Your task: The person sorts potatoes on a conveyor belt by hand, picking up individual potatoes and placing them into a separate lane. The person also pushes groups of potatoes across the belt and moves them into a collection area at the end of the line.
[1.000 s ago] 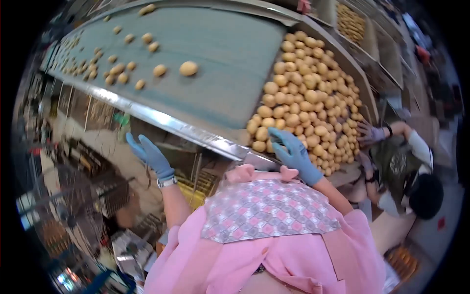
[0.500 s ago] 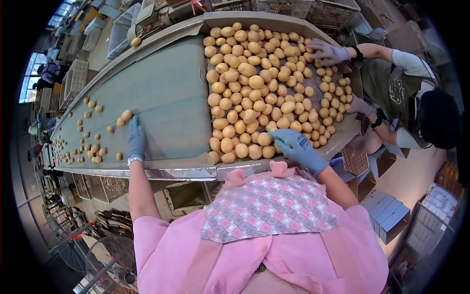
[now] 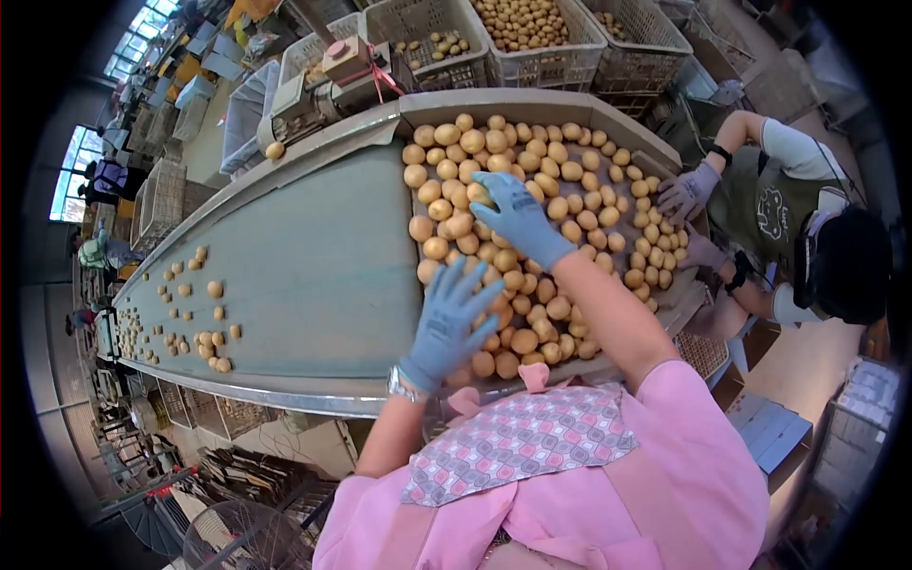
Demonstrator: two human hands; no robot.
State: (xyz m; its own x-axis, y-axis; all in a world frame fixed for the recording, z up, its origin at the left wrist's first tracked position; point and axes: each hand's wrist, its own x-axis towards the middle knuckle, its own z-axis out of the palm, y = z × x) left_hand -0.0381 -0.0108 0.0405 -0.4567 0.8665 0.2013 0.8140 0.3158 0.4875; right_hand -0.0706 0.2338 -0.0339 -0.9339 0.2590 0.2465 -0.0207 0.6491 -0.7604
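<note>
Many yellow-tan, potato-like pieces point(image 3: 570, 172) lie loosely over the right end of a sorting table. My left hand point(image 3: 445, 328), in a blue glove, is open with its fingers spread over the near left edge of this pile. Farther back, my right hand point(image 3: 522, 220), also gloved in blue, curls its fingers around a potato point(image 3: 480, 195) at the pile's far left side. A green conveyor belt point(image 3: 304, 275) runs off to the left from the pile, with scattered potatoes point(image 3: 207, 344) on its far part.
A co-worker's gloved hands point(image 3: 689, 193) rest at the pile's right edge. Behind the table stand plastic crates point(image 3: 546, 68), some holding potatoes. A motor unit point(image 3: 347, 62) sits at the back rim. A metal edge point(image 3: 313, 399) borders the near side.
My left hand has come off the belt, moving right to the pile. My right hand has reached from the near edge to farther back and left. The view has shifted, showing more crates.
</note>
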